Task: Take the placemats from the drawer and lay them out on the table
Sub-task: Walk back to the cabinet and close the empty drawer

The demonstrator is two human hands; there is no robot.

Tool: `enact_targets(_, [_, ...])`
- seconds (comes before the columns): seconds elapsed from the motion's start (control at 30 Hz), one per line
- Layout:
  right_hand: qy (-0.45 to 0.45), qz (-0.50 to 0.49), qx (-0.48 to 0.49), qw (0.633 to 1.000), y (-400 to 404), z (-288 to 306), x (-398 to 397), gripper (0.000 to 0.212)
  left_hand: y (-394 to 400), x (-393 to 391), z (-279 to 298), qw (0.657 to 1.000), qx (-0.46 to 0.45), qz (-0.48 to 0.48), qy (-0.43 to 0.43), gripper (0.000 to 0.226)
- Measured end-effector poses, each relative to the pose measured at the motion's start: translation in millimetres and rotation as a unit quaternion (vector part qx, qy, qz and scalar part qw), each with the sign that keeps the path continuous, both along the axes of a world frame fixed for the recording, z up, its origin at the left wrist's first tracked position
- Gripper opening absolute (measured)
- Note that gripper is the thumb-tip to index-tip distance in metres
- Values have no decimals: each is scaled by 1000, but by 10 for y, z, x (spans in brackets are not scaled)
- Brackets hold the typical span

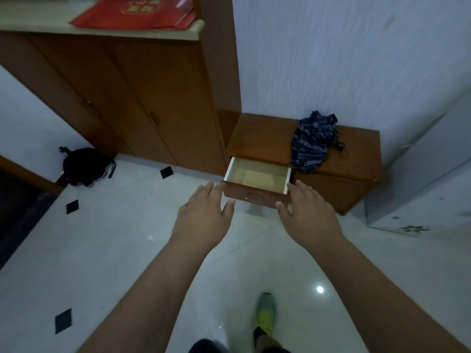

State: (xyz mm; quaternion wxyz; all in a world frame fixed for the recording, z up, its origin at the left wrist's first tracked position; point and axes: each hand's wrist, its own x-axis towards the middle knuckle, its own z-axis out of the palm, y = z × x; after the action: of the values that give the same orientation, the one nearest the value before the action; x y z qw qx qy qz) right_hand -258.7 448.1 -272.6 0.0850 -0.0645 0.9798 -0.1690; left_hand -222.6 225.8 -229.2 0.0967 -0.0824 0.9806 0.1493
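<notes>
here, no brand or label can be read anywhere; the only marking is a gold emblem on the red packet [132,14] lying on the pale shelf [102,30] at the upper left, and it is too blurred to make out.

the left hand [204,212] reaches forward with its fingers straight and slightly spread, holding nothing; its fingertips lie at the left front corner of the open drawer [257,175], and whether they touch the wood cannot be told. the right hand [305,212] mirrors it on the other side, fingers extended and relaxed, thumb pointing inward, fingertips at the drawer's right front corner, also holding nothing.

the drawer is pulled out of a low wooden cabinet [344,179] standing against the white wall. its inside is pale, and a flat beige sheet, which may be the placemats [257,178], lies on its bottom; the picture is too soft to be sure. the drawer front carries a recessed handle [253,198].

on top of the low cabinet, right of the drawer, a dark blue striped cloth [313,141] lies crumpled, hanging a little over the front edge. a tall wooden cupboard [142,103] stands to the left. on the white tiled floor [114,238] a black bag [85,165] sits near the wall, and a yellow-green shoe [266,310] shows at the bottom.
</notes>
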Motion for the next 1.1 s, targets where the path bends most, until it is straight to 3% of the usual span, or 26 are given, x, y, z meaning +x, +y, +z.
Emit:
enact_targets(0.17, [-34, -69, -94, 993, -196, -417, -822, 58, -156, -965, -478, 988, 149, 42, -7, 61])
enact_targets(0.23, [-73, -138, -204, 966, -292, -675, -1106, 51, -182, -1356, -715, 951, 287, 110, -27, 55])
enact_targets(0.27, [-112, -196, -279, 933, -328, -841, -1233, 46, -188, -1531, -863, 918, 361, 161, -42, 51])
enact_targets(0.3, [-162, -267, -365, 877, -364, -1014, -1335, 40, -215, -1678, -1038, 872, 432, 223, -57, 49])
enact_targets(0.37, [-255, -407, -517, 708, -415, -1468, -1509, 41, -324, -1932, -1483, 753, 557, 341, -82, 50])
enact_targets(0.47, [-283, -510, -675, 451, -477, -2273, -1726, 71, -573, -2233, -2254, 553, 700, 439, -105, 65])
enact_targets(0.53, [-263, -541, -722, 341, -533, -2706, -1851, 84, -700, -2390, -2720, 457, 745, 473, -115, 77])
enact_targets(0.6, [-233, -558, -747, 276, -609, -3051, -1981, 90, -779, -2550, -3115, 404, 763, 490, -122, 83])
enact_targets(0.7, [-192, -571, -764, 233, -737, -3491, -2191, 88, -862, -2758, -3609, 359, 783, 494, -119, 87])
enact_targets(0.83, [-158, -574, -767, 240, -810, -4042, -2462, 67, -901, -2981, -4164, 325, 792, 504, -112, 91])
enact_targets(0.93, [-125, -568, -774, 250, -837, -4314, -2621, 46, -910, -3099, -4493, 307, 797, 508, -109, 94])
enact_targets(1.1, [-97, -552, -803, 204, -818, -4466, -2901, 44, -873, -3363, -4719, 301, 825, 467, -100, 81])
